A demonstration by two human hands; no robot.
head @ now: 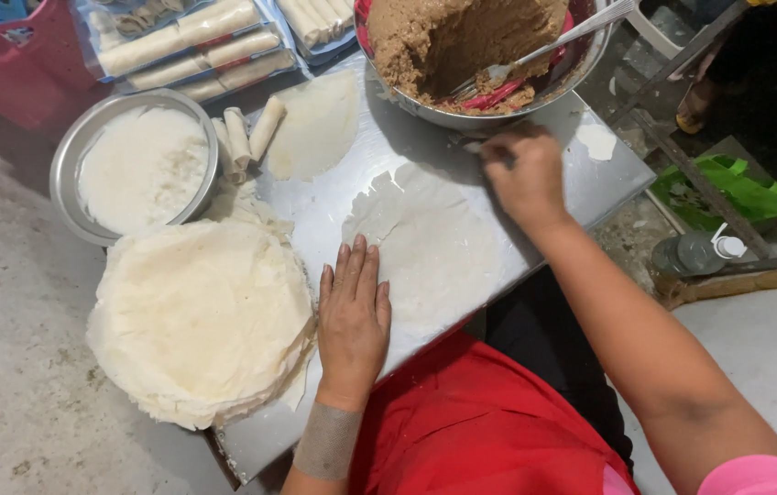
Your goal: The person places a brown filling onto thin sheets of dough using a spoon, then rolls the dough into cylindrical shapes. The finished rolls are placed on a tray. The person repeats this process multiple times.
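The left hand (353, 316) is laid flat, fingers released, on the edge of a thin wrapper (430, 240) spread in the middle of the steel counter (590, 183). The right hand (524, 174) is pinched on the wrapper's far edge — translucent, white, wrinkled. A wrapper stack (201, 316) and a filling bowl (476, 55) are set nearby.

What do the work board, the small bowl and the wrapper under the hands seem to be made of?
Board: likely sheet metal, dull silver with soft glare. Small bowl: metal too, grey with a shiny rolled rim. Wrapper: thin dough sheet, white, matte, semi-translucent, with ragged edges; the left hand lies flat at its edge, the right hand at its far side.
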